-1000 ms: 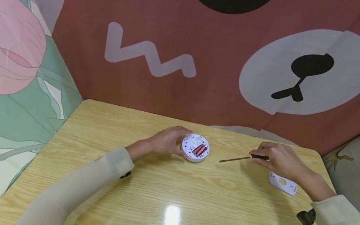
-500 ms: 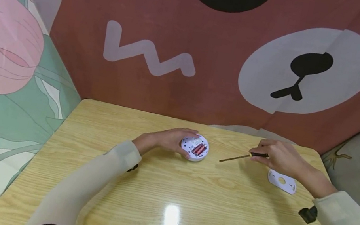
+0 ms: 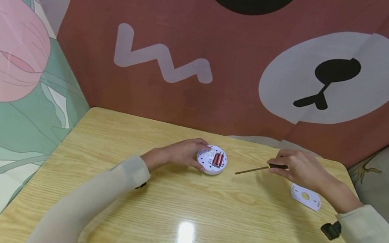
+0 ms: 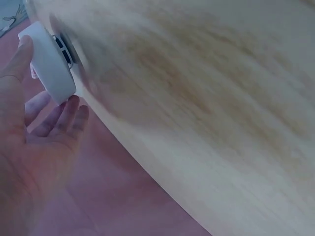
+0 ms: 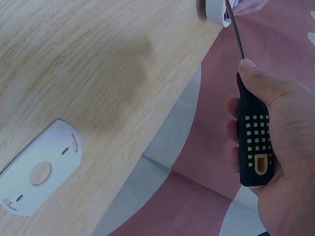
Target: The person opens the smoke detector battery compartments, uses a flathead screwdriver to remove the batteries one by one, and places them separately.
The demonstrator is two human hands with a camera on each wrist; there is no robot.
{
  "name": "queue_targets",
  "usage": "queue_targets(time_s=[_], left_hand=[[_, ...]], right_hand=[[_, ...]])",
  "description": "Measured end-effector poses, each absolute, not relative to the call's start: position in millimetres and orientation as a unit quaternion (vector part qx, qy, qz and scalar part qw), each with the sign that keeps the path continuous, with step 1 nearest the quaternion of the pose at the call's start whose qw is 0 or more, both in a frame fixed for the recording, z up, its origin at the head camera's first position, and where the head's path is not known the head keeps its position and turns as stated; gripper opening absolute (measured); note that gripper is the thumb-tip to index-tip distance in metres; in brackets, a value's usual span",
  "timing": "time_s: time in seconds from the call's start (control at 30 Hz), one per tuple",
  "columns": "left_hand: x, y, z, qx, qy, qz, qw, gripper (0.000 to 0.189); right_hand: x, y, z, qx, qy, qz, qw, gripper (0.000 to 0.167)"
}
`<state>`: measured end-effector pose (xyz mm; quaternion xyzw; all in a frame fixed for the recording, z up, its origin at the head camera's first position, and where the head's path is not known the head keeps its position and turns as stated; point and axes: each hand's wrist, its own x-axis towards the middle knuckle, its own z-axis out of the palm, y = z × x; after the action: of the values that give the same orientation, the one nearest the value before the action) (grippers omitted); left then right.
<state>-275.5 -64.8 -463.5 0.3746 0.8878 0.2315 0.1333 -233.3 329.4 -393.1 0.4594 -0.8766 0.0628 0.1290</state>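
My left hand (image 3: 183,153) grips a round white smoke detector (image 3: 206,163) by its left edge, near the back of the table. Its back faces up, with red batteries (image 3: 217,159) showing in a bay. In the left wrist view the thumb lies on the white rim (image 4: 51,69) and the fingers curl under it. To the right, my right hand (image 3: 301,170) holds a screwdriver (image 5: 253,132) by its black handle with yellow squares. The screwdriver's thin shaft points left and down toward the detector, its tip a short way from it.
A white mounting plate (image 5: 56,157) with a round hole lies flat on the wooden table (image 3: 146,217), below the right hand. Behind the table's back edge hangs a printed reddish-brown cloth (image 3: 230,93).
The smoke detector has turned slightly in my left hand, so the batteries stand more upright in view. My left hand has shifted round its edge. The right hand and screwdriver have barely moved.
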Motion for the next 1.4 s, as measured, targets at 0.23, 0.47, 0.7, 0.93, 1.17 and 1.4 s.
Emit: queue_targets(time_s=[0.23, 0.47, 0.7, 0.93, 1.17, 1.4], left_hand=[[-267, -64, -466, 0.357, 0.905, 0.211, 0.091, 0.082], [-260, -64, -469, 0.347, 0.912, 0.212, 0.055, 0.076], [-253, -64, -467, 0.338, 0.913, 0.225, 0.034, 0.068], [-249, -64, -470, 0.330, 0.917, 0.225, 0.017, 0.063], [-243, -65, -472, 0.337, 0.917, 0.212, -0.012, 0.059], [-243, -67, -471, 0.330, 0.923, 0.198, -0.026, 0.056]], right_hand=[[-235, 323, -389, 0.457, -0.879, 0.055, 0.123, 0.025], [-239, 316, -385, 0.459, -0.877, 0.056, 0.130, 0.025], [-241, 312, -386, 0.459, -0.878, 0.052, 0.126, 0.025], [-241, 306, -389, 0.460, -0.878, 0.054, 0.120, 0.026], [-240, 302, -388, 0.447, -0.887, 0.041, 0.108, 0.024], [-241, 300, -388, 0.443, -0.889, 0.039, 0.110, 0.025]])
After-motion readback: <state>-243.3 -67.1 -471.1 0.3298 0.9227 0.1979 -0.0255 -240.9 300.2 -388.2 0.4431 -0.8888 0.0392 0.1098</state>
